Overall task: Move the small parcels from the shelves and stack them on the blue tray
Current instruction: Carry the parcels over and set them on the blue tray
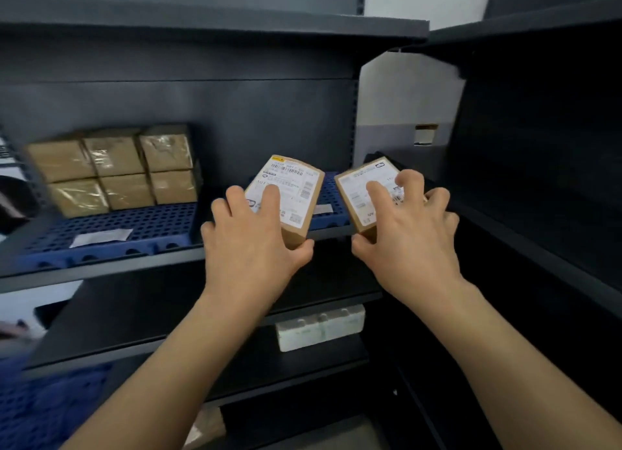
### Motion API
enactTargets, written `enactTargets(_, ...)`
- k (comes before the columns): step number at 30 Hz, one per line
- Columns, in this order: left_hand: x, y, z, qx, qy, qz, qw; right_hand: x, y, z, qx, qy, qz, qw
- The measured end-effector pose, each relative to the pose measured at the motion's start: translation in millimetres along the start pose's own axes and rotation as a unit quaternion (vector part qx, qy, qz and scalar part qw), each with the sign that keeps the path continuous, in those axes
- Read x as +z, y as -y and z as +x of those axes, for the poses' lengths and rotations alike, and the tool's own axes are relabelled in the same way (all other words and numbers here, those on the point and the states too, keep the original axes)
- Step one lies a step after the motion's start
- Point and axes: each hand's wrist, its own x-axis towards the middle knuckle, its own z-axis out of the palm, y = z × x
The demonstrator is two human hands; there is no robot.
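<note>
two bare forearms come up from the bottom of the frame toward the middle shelf [101, 271]. left hand [249, 244] is clamped on a small brown parcel [296, 193], thumb under its near end and a finger on the white label. right hand [409, 234] grips a second parcel [353, 197] the same way, just right of centre. the hands are apart, and the two boxes are near each other but not touching, both tilted at the shelf's front edge. whether they rest on it i cannot tell. a second blue tray [330, 195] shows in the gap behind them. at centre left a perforated blue tray [111, 227] carries a stack of six parcels [114, 170], two layers of three, pushed to its back with bare tray in front. i'd judge the job well under way: six stacked, two in hand and not yet set down. a white box [319, 328] sits on a lower shelf; whether it counts as a parcel i cannot tell.
</note>
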Motion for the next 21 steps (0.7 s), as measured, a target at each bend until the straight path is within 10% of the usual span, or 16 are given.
enactTargets(21,77.8,26.6,126.3,-0.106,-0.013,0.108,0.988,98.3,7.1,160.0,-0.095,0.041,0.052,0.993)
